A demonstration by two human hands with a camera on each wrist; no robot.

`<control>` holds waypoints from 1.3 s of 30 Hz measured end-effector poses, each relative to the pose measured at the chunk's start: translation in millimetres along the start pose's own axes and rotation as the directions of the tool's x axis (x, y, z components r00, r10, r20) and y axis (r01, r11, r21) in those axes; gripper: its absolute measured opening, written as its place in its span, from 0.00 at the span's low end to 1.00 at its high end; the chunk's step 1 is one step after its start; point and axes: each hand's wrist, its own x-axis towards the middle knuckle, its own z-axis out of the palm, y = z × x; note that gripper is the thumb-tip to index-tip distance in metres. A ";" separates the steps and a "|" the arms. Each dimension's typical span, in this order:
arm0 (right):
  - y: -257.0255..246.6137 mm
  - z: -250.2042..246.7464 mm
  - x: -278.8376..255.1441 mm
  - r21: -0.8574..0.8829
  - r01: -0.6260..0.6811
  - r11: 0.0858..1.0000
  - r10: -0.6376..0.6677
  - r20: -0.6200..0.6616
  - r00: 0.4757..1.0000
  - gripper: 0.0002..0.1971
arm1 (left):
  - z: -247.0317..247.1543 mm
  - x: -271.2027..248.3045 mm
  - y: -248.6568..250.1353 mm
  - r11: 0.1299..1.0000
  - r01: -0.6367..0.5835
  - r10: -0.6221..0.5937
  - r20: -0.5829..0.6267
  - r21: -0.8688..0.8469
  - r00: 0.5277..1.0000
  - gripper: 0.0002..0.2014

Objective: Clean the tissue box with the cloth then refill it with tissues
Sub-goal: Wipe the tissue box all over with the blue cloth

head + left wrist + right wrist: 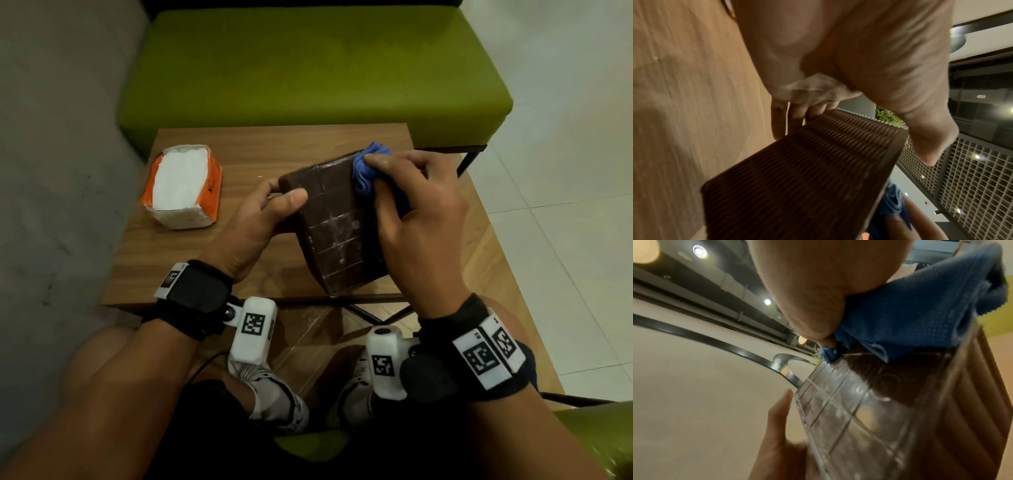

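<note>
A dark brown tissue box (334, 226) stands tilted on the wooden table (191, 253), its grid-lined flat face turned up with pale smears on it. My left hand (263, 212) grips the box's far left corner, thumb on the upper face and fingers curled behind the ribbed side (807, 170). My right hand (411, 212) holds a bunched blue cloth (368, 168) and presses it on the box's far right end. In the right wrist view the cloth (910, 313) lies against the glossy gridded face (859, 410). An opened orange pack of white tissues (181, 186) lies at the table's left.
A green upholstered bench (308, 68) runs behind the table. Grey wall at the left, pale tiled floor (565, 154) at the right. Below the table's near edge are my knees, white shoes (274, 394) and black metal table legs.
</note>
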 end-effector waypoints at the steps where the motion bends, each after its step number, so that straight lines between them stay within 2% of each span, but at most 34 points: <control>1: -0.2 -0.8 -0.1 -0.006 0.011 1.000 -0.011 0.017 1.000 0.13 | 2.1 1.2 2.8 1.000 0.002 -0.002 -0.016 0.006 1.000 0.41; 7: -14.3 2.6 -3.1 -0.084 0.116 0.990 -0.115 0.023 0.993 0.13 | 10.3 1.4 8.6 0.998 -0.027 0.021 -0.112 -0.061 0.994 0.36; 11: -23.8 6.6 -8.2 -0.129 0.282 0.951 -0.259 0.169 0.951 0.11 | 8.6 0.6 8.7 0.998 -0.060 0.056 -0.108 -0.034 0.993 0.32; 12: -22.1 6.4 -6.8 -0.133 0.276 0.952 -0.254 0.159 0.954 0.11 | 8.4 0.7 8.0 0.997 -0.068 0.064 -0.116 -0.036 0.991 0.32; 14: -15.8 4.2 4.3 -0.123 0.157 0.980 -0.155 0.030 0.988 0.11 | 8.5 1.3 7.9 0.996 -0.087 0.081 -0.132 -0.036 0.988 0.32; 16: -14.8 2.2 10.8 -0.101 0.067 0.993 -0.074 -0.072 0.995 0.11 | 9.0 1.6 6.4 0.995 -0.097 0.091 -0.145 -0.035 0.985 0.32; 18: -23.4 5.5 0.9 -0.124 0.136 0.983 -0.135 0.017 0.991 0.10 | 8.9 3.1 6.3 0.993 -0.106 0.095 -0.172 -0.057 0.980 0.34; 20: -29.7 7.6 -17.8 -0.133 0.287 0.949 -0.255 0.217 0.942 0.10 | 7.4 5.4 5.9 0.989 -0.121 0.102 -0.200 -0.085 0.974 0.35; 21: -27.2 5.2 -22.6 -0.132 0.325 0.936 -0.278 0.285 0.917 0.11 | 5.6 6.3 4.8 0.988 -0.126 0.104 -0.211 -0.090 0.972 0.34; 22: -21.3 2.2 -21.5 -0.136 0.316 0.939 -0.267 0.293 0.918 0.12 | 3.5 6.5 4.6 0.988 -0.126 0.104 -0.217 -0.089 0.971 0.32; 24: -9.2 -1.3 -12.2 -0.138 0.180 0.974 -0.161 0.141 0.977 0.11 | 1.4 6.4 3.7 0.990 -0.119 0.100 -0.207 -0.080 0.973 0.31; 26: -10.1 -0.6 -6.8 -0.102 0.072 0.992 -0.073 -0.010 0.997 0.10 | 2.5 6.8 1.1 0.991 -0.115 0.098 -0.194 -0.075 0.976 0.35; 27: -17.5 3.1 -10.0 -0.113 0.077 0.991 -0.079 -0.009 0.997 0.10 | 3.4 7.5 1.0 0.990 -0.117 0.101 -0.191 -0.076 0.976 0.37; 30: -34.0 12.1 -33.5 -0.144 0.247 0.958 -0.216 0.206 0.955 0.10 | 4.8 7.5 2.7 0.986 -0.134 0.115 -0.187 -0.094 0.976 0.37; 31: -32.4 10.1 -35.3 -0.134 0.275 0.952 -0.238 0.242 0.941 0.11 | 4.2 6.5 3.2 0.987 -0.134 0.115 -0.191 -0.090 0.975 0.36; 33: -20.2 5.8 -24.5 -0.122 0.227 0.966 -0.206 0.167 0.964 0.11 | 2.8 4.1 3.7 0.989 -0.123 0.106 -0.192 -0.077 0.976 0.33; 36: -13.1 3.6 -2.1 -0.098 0.069 0.993 -0.077 -0.078 0.994 0.11 | 5.2 2.2 0.6 0.992 -0.110 0.099 -0.166 -0.057 0.981 0.33; 37: -17.3 6.4 -0.6 -0.095 0.054 0.994 -0.064 -0.106 0.992 0.12 | 7.2 2.4 0.3 0.992 -0.111 0.099 -0.169 -0.066 0.981 0.34; 39: -26.9 12.7 -9.1 -0.090 0.103 0.991 -0.108 -0.053 0.993 0.12 | 9.3 3.4 1.7 0.988 -0.126 0.106 -0.196 -0.091 0.975 0.37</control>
